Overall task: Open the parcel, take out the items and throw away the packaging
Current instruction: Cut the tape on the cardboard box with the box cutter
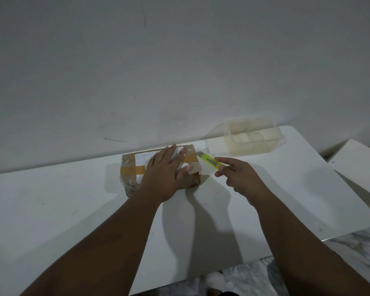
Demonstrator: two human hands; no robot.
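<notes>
Parcel (pixel 158 167) on bench (pixel 51 210), taped, unopened. Left hand (pixel 165 174) flat on top, grip spread. Right hand (pixel 237 178) grip pinching yellow cutter (pixel 210 161), blade at tape (pixel 132 170). Cutting, emptying, disposal outstanding.

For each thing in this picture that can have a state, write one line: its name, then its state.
Parcel: closed, taped, flat on the table.
Tape: uncut where it shows.
Utility knife: blade out, tip at the parcel's right top edge.
Left hand: flat on the parcel, pressing it down.
Right hand: gripping the knife.
Clear plastic container: upright, lidless, contents unclear.
</notes>
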